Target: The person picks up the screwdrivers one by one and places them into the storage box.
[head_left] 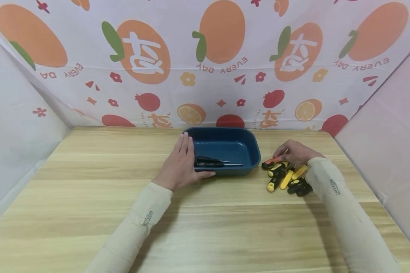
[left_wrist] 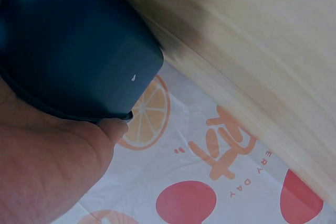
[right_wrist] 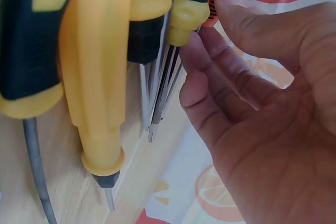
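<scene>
Toward the tabletop's [head_left: 225, 227] right edge, assorted screwdrivers [head_left: 287, 179] are heaped beside an orange-handled screwdriver [head_left: 272, 163], pinched by the right hand [head_left: 296, 152]. By the far edge, a blue bin [head_left: 234, 171] holding 2 black screwdrivers [head_left: 210, 164] is touched by the left hand [head_left: 179, 162], fingers together.

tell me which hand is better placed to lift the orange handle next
Right hand, likely: it pinches the orange handle, while the left hand rests on the blue bin, farther from that handle.

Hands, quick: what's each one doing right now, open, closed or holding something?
Left hand: open, fingers straight, resting against the blue bin.
Right hand: closed, pinching the orange-and-black handle.
</scene>
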### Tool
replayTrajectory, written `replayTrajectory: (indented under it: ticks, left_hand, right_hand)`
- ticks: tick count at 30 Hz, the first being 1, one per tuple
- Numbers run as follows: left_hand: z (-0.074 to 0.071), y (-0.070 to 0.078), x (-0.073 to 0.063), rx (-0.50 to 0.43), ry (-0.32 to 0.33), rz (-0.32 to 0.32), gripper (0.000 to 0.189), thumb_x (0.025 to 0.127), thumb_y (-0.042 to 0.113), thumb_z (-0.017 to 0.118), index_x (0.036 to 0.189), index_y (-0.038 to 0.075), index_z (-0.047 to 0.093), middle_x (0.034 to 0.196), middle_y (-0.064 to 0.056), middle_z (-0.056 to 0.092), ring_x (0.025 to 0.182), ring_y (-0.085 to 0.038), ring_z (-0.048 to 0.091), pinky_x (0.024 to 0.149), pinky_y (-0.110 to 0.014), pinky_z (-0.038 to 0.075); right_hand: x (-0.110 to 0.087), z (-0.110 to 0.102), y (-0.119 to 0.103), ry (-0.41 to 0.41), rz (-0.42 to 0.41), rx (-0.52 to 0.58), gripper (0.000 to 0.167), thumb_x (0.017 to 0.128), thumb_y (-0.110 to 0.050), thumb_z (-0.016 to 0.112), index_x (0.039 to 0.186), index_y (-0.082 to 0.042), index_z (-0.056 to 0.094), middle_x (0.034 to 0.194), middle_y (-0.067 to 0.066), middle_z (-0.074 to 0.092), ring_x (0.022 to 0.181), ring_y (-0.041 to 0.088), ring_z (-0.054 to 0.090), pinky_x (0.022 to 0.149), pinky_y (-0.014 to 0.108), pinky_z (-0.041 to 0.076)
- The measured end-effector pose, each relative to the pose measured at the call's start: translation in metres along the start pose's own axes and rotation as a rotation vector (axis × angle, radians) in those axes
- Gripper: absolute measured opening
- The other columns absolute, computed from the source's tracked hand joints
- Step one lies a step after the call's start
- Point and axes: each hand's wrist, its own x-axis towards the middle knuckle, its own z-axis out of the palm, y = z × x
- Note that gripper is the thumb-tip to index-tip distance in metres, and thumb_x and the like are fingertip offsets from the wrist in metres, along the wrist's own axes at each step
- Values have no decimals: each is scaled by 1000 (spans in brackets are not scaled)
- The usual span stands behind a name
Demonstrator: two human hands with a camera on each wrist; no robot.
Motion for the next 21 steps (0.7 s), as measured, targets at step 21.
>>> replayTrajectory:
  ticks: [21]
  left_hand:
    - [0, 0, 5, 11, 7, -7, 129, 78, 83, 59, 153, -16, 23, 162, -31, 20, 152, -42, 17, 124, -42, 14]
  right_hand:
    - [11, 1, 4, 42, -25, -4, 24, 93, 3, 67, 116, 1, 75, 109, 15, 72, 91, 25, 58, 80, 36, 52]
